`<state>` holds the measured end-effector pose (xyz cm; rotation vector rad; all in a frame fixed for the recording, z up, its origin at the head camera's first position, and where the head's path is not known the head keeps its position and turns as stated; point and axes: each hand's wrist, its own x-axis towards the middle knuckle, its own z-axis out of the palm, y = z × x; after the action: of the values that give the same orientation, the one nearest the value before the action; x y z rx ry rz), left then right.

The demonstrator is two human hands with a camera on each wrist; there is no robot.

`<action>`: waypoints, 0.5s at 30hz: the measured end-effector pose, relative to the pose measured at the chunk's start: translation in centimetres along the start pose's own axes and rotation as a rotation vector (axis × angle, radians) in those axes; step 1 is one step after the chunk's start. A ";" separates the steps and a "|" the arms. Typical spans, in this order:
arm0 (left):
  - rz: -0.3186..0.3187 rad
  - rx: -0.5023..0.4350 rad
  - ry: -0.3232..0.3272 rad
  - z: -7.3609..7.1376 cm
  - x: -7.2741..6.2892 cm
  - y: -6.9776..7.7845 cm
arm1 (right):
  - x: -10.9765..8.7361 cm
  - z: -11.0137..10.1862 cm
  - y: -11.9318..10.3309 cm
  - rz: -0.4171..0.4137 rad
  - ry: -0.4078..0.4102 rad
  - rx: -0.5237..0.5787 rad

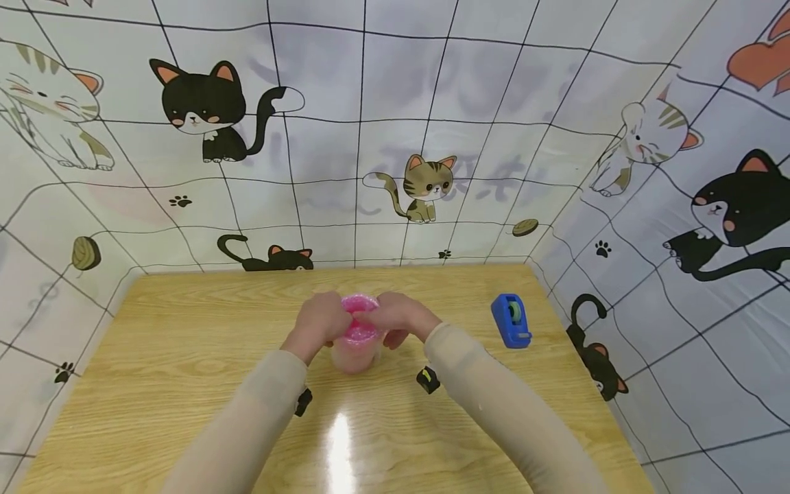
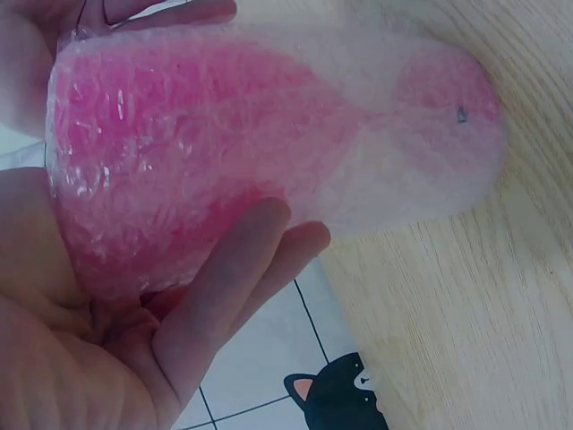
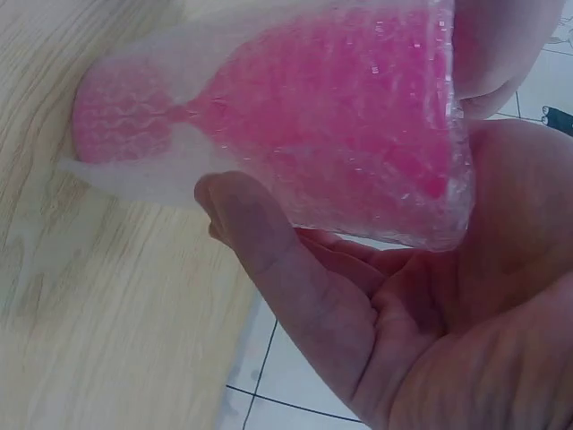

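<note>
A pink goblet (image 3: 322, 98) stands upright on the table, wrapped in clear bubble wrap (image 1: 354, 357). Through the wrap show its wide bowl, thin stem and round foot (image 2: 452, 107). At the top, my left hand (image 1: 319, 319) grips the wrapped rim from the left, its thumb over the mouth and its fingers along the outside. From the other side my right hand (image 1: 401, 315) holds the rim too, thumb reaching over the opening and fingers against the wrap. Both hands meet around the mouth, and the inside of the bowl is partly hidden by them.
A blue tape dispenser (image 1: 511, 321) with a roll in it lies on the wooden table (image 1: 204, 329), right of the goblet near the table's right edge. Behind and beside the table hangs a white gridded sheet (image 1: 327, 151) with printed cats.
</note>
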<state>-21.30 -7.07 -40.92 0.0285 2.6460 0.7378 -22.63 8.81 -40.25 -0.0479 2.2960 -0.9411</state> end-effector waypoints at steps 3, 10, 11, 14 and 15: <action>-0.001 -0.001 0.011 0.2 -0.2 0.2 | -0.1 0.0 -0.1 0.016 -0.014 -0.004; -0.011 0.000 0.012 0.4 -0.5 0.4 | 0.5 0.4 -0.9 0.058 -0.014 -0.092; -0.009 0.000 0.014 0.4 -0.5 0.4 | 0.6 0.4 -1.0 0.072 -0.007 -0.112; -0.007 -0.020 0.016 0.5 -0.7 0.3 | 0.8 0.6 -1.6 0.113 0.023 -0.166; -0.008 -0.029 0.015 0.5 -0.7 0.3 | 0.8 0.7 -1.7 0.126 0.039 -0.189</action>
<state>-20.51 -6.62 -40.90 0.0041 2.6480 0.7767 -23.22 6.88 -39.99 0.0351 2.3876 -0.6653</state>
